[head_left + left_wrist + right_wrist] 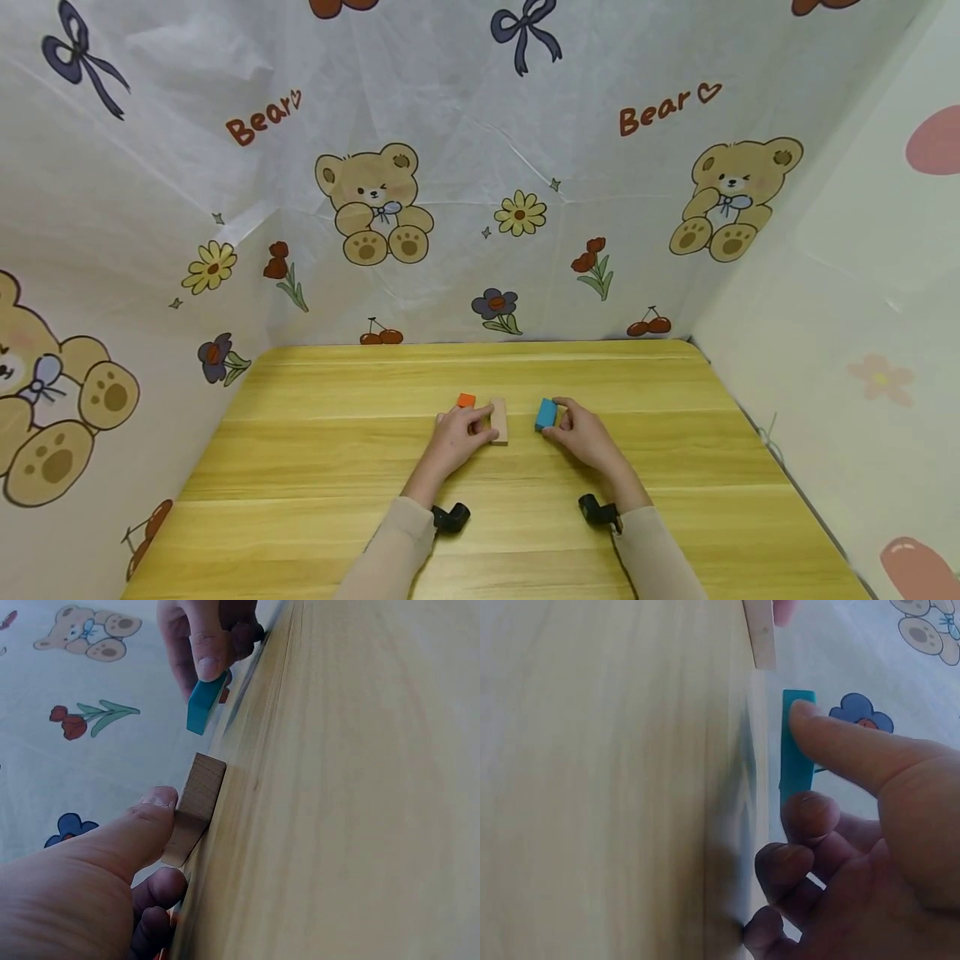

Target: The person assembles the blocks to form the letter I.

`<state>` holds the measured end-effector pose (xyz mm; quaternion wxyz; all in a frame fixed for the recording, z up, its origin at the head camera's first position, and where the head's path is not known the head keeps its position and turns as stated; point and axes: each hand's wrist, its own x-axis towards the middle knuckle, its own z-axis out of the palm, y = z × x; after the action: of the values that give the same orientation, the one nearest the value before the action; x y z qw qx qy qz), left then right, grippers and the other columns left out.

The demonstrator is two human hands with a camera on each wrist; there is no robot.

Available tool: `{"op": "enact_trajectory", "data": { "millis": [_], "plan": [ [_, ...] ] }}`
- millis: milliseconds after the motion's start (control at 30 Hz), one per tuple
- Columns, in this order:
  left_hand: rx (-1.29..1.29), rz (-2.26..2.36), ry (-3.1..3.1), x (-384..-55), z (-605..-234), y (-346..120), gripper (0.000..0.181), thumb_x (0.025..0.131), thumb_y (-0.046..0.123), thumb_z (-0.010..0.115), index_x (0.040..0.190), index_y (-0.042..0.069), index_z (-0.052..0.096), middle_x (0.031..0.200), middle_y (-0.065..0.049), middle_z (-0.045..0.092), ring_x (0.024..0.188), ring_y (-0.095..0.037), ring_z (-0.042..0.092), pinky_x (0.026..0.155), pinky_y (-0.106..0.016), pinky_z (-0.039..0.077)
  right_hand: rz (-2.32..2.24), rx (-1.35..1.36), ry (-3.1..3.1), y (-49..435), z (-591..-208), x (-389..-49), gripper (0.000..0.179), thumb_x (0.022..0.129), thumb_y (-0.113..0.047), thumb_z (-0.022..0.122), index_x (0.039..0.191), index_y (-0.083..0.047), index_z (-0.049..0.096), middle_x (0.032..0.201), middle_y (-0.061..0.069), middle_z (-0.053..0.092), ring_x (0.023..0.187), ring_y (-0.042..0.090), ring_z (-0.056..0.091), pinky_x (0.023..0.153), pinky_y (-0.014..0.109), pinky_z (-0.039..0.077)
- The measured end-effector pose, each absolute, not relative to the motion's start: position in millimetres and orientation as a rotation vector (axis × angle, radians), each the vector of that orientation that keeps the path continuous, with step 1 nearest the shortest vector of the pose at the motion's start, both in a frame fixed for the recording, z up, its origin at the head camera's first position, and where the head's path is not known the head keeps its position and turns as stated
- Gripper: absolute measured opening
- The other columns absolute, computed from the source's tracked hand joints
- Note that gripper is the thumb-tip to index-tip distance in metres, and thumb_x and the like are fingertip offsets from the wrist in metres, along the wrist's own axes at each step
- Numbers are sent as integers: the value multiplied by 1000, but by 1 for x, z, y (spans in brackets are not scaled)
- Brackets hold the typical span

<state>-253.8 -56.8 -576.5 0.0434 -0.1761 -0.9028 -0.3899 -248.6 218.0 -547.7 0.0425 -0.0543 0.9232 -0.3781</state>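
My left hand (454, 438) pinches a plain wooden block (499, 422) along its left side, thumb nearer me and index finger farther off. The left wrist view has the thumb against the same wooden block (196, 795), fingers curled below. To the right, my right hand (587, 435) holds a blue block (546, 414) between thumb and index finger. In the right wrist view, the thumb lies on the blue block's (798, 757) broad face, other fingers curled. An orange block (467, 400) sits just beyond the left hand, which partly hides it.
The work takes place on a wood-grain table (337, 467). Bear-printed cloth (450, 108) hangs behind its far edge and along the left. A pale wall covering (840, 317) borders the right side. Black wrist cameras (452, 518) sit on both wrists.
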Motion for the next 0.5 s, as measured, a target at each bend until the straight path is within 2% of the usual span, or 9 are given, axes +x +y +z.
{"op": "enact_trajectory", "data": {
  "millis": [500],
  "plan": [
    [-541,-1201,-2770,-252,-572,-56,50,95,39,80,141,20,72,83,10,63,81,-10,45,79,-34,24,-1234,-186,2807,221,-530,-246,64,96,-22,81,152,-6,54,80,3,57,67,16,47,62,28,40]
  ]
}}
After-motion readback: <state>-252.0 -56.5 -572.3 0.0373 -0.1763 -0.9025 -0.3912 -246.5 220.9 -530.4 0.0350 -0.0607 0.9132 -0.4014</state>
